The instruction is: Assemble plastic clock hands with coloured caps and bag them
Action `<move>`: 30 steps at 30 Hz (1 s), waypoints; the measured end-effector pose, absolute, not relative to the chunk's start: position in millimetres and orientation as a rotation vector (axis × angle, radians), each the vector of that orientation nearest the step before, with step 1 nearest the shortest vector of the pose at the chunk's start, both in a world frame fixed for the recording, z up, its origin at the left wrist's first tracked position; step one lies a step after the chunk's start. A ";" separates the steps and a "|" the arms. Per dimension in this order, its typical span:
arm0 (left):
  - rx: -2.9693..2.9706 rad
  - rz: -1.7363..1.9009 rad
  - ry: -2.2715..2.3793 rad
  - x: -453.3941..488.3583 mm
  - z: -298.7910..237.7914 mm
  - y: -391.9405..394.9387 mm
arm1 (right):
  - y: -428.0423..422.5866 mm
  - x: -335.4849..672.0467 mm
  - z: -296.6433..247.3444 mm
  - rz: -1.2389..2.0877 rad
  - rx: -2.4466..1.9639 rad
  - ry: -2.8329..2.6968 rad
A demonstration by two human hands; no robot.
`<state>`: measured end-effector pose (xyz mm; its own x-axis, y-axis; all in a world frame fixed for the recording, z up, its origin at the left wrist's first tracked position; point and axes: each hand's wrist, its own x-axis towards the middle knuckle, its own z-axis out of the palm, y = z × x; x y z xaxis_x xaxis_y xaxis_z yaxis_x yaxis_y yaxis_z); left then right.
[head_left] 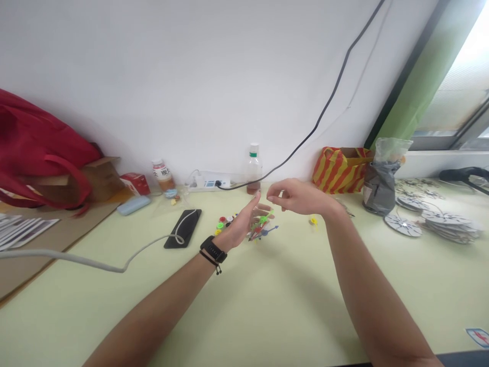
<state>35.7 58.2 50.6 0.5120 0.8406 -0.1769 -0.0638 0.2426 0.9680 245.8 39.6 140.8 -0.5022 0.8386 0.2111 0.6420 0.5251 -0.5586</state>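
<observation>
Green, red and blue plastic pieces (263,220) – at least three, too jumbled to count – cluster by the left hand (244,223), its fingers spread, towards the table's (244,316) far edge. The right hand's (296,196) fingertips curl together; any pinch I cannot tell. Two bottles (254,171) line that edge; one phone (181,232) lies left.

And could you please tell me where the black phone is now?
In the head view, the black phone lies on the table left of centre, between the light-blue object and the left hand, with a pale cable across it.
</observation>
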 end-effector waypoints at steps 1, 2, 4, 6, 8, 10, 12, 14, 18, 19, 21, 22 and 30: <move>1.170 0.727 0.826 35.3 50.9 58.6 | 39.4 245.7 140.7 0.553 -1.211 -2.326; 1.176 0.721 0.823 34.8 52.1 59.0 | 39.3 245.9 140.8 0.536 -1.213 -2.354; 1.198 0.686 0.826 33.1 57.0 59.8 | 39.8 247.6 141.1 0.515 -1.211 -2.410; 1.239 0.673 0.832 30.0 65.0 60.5 | 41.8 251.8 141.6 0.491 -1.170 -2.402; 1.308 0.753 0.820 25.7 74.4 60.8 | 44.8 258.6 141.9 0.450 -1.104 -2.320; 1.404 0.860 0.787 20.5 83.1 60.5 | 47.6 265.9 142.1 0.428 -1.070 -2.286; 1.567 0.940 0.783 15.2 89.3 59.7 | 48.8 270.7 142.2 0.421 -1.086 -2.329; 1.764 0.943 0.812 10.6 92.7 58.8 | 48.0 270.8 142.9 0.409 -1.098 -2.374; 2.086 0.811 0.857 4.6 93.9 58.1 | 41.8 259.7 146.4 0.432 -1.050 -2.404; 2.141 0.795 0.855 3.6 93.9 58.5 | 40.1 256.4 147.4 0.445 -1.033 -2.410; 2.226 0.782 0.853 1.7 94.2 60.4 | 37.0 251.7 149.4 0.460 -1.005 -2.411; 2.259 0.781 0.856 0.8 94.8 61.6 | 35.7 250.5 150.3 0.463 -0.994 -2.412; 2.491 0.934 0.885 -1.7 107.8 61.7 | 33.0 250.2 150.3 0.301 -1.112 -2.341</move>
